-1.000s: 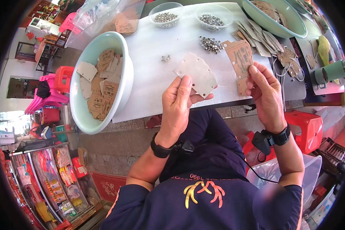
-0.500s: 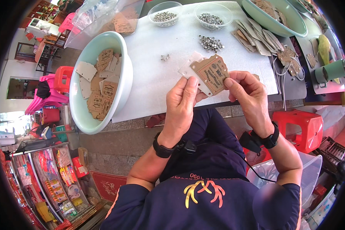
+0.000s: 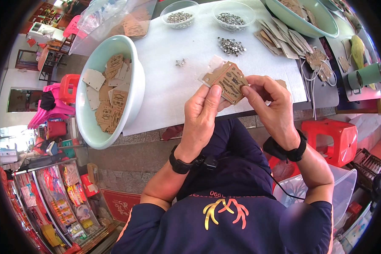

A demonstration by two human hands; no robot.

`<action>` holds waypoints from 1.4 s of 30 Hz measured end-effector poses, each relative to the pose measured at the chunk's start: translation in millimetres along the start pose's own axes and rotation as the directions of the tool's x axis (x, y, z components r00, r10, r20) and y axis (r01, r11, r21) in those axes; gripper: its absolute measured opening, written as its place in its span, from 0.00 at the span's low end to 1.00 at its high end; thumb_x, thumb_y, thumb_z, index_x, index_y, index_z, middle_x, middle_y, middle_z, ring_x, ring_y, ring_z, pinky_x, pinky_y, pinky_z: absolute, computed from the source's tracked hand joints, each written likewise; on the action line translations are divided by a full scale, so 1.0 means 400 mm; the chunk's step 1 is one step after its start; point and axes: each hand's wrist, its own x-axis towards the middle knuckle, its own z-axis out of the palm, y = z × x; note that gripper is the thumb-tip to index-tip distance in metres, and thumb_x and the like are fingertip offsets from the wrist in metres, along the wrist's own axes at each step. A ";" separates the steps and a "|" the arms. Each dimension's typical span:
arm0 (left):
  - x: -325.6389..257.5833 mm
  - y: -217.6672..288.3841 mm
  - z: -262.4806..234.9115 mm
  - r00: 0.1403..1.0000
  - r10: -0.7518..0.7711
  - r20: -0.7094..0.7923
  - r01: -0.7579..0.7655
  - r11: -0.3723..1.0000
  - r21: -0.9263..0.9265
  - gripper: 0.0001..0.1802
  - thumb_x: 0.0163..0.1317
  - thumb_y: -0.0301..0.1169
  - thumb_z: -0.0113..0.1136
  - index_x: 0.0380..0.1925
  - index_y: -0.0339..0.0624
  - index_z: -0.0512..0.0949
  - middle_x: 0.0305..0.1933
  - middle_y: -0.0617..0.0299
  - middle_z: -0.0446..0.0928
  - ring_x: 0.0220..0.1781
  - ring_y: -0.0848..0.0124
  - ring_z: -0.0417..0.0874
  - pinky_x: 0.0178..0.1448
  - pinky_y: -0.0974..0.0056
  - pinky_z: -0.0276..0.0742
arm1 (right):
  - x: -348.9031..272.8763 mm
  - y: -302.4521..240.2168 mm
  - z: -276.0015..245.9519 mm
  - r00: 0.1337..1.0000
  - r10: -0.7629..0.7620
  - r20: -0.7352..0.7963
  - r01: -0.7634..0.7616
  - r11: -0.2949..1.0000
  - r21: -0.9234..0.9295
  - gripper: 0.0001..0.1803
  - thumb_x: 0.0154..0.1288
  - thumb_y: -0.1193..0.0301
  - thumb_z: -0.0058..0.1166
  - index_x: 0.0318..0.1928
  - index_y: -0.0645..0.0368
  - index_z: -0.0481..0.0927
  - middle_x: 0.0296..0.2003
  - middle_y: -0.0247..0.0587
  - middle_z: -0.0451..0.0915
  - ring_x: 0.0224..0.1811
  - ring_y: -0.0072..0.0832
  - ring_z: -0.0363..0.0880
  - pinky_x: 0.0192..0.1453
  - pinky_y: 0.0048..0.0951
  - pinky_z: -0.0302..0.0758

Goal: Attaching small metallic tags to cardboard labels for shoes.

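Observation:
A printed brown cardboard tag [image 3: 227,81] with small holes at its corners is held over the table's front edge. My left hand [image 3: 202,109] pinches its lower left side, thumb on top and fingers underneath. The thumb and fingertips of my right hand [image 3: 271,103] close on its right corner. Behind the tag a pale card [image 3: 216,63] sticks out at the top; whether it is in my grip or lies on the table I cannot tell. Beyond it a pile of small metal rivets [image 3: 231,46] rests on the white sheet [image 3: 165,84], with several more rivets [image 3: 180,62] to the left.
A pale green basin [image 3: 136,91] of cardboard tags stands at the left. Two clear bowls [image 3: 180,17] of metal pieces are at the back. Stacked cards [image 3: 279,38] and another green basin [image 3: 332,33] sit at the right, beside a green cup [image 3: 370,75]. A red stool [image 3: 330,142] stands below.
The brown tag has shifted slightly left and lines up more closely over the pale card behind it, which shows less along its lower left. My right hand has moved a little left with it.

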 end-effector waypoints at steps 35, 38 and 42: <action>0.007 -0.003 -0.037 0.948 0.189 0.256 -0.134 0.966 -0.220 0.16 0.71 0.43 0.50 0.48 0.43 0.69 0.62 0.33 0.69 0.65 0.44 0.72 0.64 0.46 0.73 | -0.013 0.005 -0.035 0.720 -0.683 0.126 0.688 0.678 -0.258 0.17 0.47 0.78 0.67 0.41 0.58 0.82 0.33 0.37 0.76 0.26 0.30 0.76 0.25 0.28 0.72; 0.000 -0.001 -0.043 0.948 0.175 0.265 -0.127 0.974 -0.190 0.19 0.69 0.46 0.53 0.47 0.43 0.69 0.62 0.33 0.69 0.65 0.45 0.72 0.63 0.47 0.74 | -0.019 0.005 -0.037 0.677 -0.723 0.140 0.730 0.635 -0.253 0.19 0.44 0.78 0.67 0.41 0.58 0.82 0.32 0.36 0.76 0.25 0.27 0.75 0.24 0.27 0.71; -0.015 0.003 -0.053 0.945 0.182 0.271 -0.148 0.979 -0.139 0.20 0.69 0.47 0.54 0.48 0.43 0.69 0.61 0.33 0.69 0.65 0.48 0.73 0.63 0.49 0.74 | -0.030 -0.003 -0.040 0.652 -0.739 0.169 0.753 0.603 -0.263 0.19 0.43 0.78 0.66 0.40 0.58 0.83 0.31 0.35 0.76 0.25 0.26 0.74 0.23 0.27 0.70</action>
